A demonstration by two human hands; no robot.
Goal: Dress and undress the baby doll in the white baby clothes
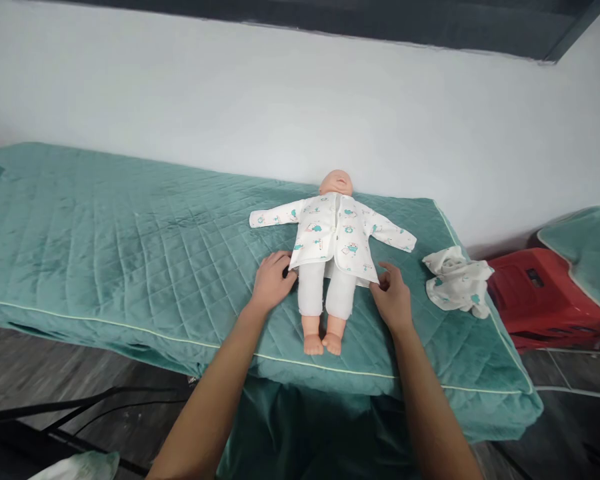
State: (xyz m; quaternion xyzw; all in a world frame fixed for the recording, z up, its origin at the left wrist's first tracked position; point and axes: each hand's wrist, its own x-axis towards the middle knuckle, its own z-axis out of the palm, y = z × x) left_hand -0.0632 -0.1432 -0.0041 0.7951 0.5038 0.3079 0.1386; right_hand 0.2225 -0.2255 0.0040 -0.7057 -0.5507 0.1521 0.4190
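A baby doll (337,181) lies on its back on the green quilted bed cover (145,247), feet toward me. It wears a white printed jacket (333,230) with sleeves spread wide, and its legs are wrapped in white (311,290). At the jacket's lower left corner, my left hand (274,280) pinches the hem between thumb and fingers. My right hand (393,297) has thumb and fingers closed on the opposite lower corner. The jacket fronts meet near the middle of the chest and part slightly at the bottom.
A crumpled white printed garment (457,281) lies at the bed's right end. Beyond that edge stands a red plastic stool (545,293) beside a green cushion (587,247). The white wall (180,87) borders the far side. Black metal bars (80,403) show at lower left.
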